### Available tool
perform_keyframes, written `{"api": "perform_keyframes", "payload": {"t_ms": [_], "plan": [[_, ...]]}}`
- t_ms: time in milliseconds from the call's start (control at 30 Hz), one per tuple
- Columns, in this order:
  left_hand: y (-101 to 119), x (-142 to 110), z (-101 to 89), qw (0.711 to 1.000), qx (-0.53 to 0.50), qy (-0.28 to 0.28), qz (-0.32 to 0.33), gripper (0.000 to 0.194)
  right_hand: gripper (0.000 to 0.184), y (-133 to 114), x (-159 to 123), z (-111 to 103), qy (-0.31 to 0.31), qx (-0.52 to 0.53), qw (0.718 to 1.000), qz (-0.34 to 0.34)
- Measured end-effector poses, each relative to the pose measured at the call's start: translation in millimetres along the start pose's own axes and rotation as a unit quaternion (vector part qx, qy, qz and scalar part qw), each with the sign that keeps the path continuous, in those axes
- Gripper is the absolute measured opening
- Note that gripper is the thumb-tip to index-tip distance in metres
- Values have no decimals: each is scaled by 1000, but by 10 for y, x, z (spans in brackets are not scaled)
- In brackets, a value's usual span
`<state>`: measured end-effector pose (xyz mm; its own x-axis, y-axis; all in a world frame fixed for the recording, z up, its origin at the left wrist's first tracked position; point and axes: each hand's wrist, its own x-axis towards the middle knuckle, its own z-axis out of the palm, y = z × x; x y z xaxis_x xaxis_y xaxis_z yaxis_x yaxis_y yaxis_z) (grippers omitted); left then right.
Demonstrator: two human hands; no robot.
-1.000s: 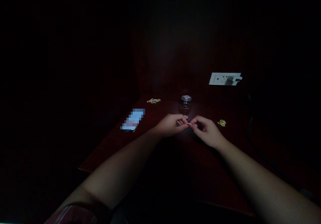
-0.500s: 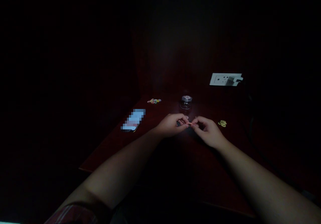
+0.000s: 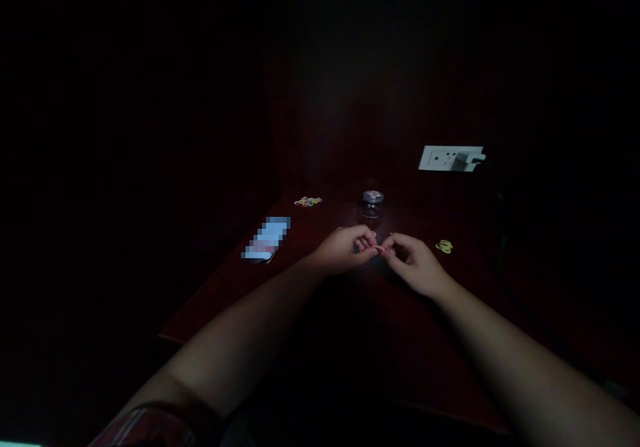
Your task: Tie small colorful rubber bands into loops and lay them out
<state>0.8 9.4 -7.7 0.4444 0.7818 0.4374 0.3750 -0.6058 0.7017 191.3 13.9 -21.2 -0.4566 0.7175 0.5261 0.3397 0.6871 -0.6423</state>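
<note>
Between my two hands is a small pinkish-orange elastic hair band (image 3: pixel 379 248), pinched at both ends by thumbs and fingers. My left hand (image 3: pixel 345 248) is closed on its left side, and my right hand (image 3: pixel 414 260) grips the right side. Just beyond the fingertips, a pale band (image 3: pixel 374 234) lies partly hidden on the table. To the right sits a small pile of yellow hair bands (image 3: pixel 445 247). Farther back on the left lies a loose cluster of multicoloured hair bands (image 3: pixel 308 201). A clear round jar with a lid (image 3: pixel 373 201) stands behind my hands.
A phone with a blurred lit screen (image 3: pixel 267 237) rests near the left edge of the dark red table (image 3: pixel 225 300). On the back wall is a white socket plate (image 3: pixel 435 158) with a plug (image 3: pixel 470 161) in it. A dark cable runs down the right side. The surroundings are very dim.
The hair band between my fingertips now shows a slightly more curved loop. Both hands stay in nearly the same place, and the other things have not moved.
</note>
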Motion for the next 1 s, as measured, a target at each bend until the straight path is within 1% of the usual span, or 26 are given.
{"api": "perform_keyframes", "payload": {"t_ms": [167, 400, 600, 733, 1000], "plan": [[8, 2, 5, 1000, 1, 3, -5, 13, 12, -11, 2, -2, 5, -14, 1000, 8], [19, -7, 4, 1000, 5, 2, -5, 17, 12, 7, 1, 12, 16, -6, 999, 27], [25, -2, 10, 1000, 11, 11, -3, 11, 13, 10, 5, 14, 9, -7, 1000, 12], [3, 8, 15, 1000, 19, 1, 1, 10, 15, -7, 8, 5, -3, -25, 1000, 5], [-15, 7, 20, 1000, 17, -10, -2, 12, 18, -9, 0, 13, 22, -9, 999, 48]]}}
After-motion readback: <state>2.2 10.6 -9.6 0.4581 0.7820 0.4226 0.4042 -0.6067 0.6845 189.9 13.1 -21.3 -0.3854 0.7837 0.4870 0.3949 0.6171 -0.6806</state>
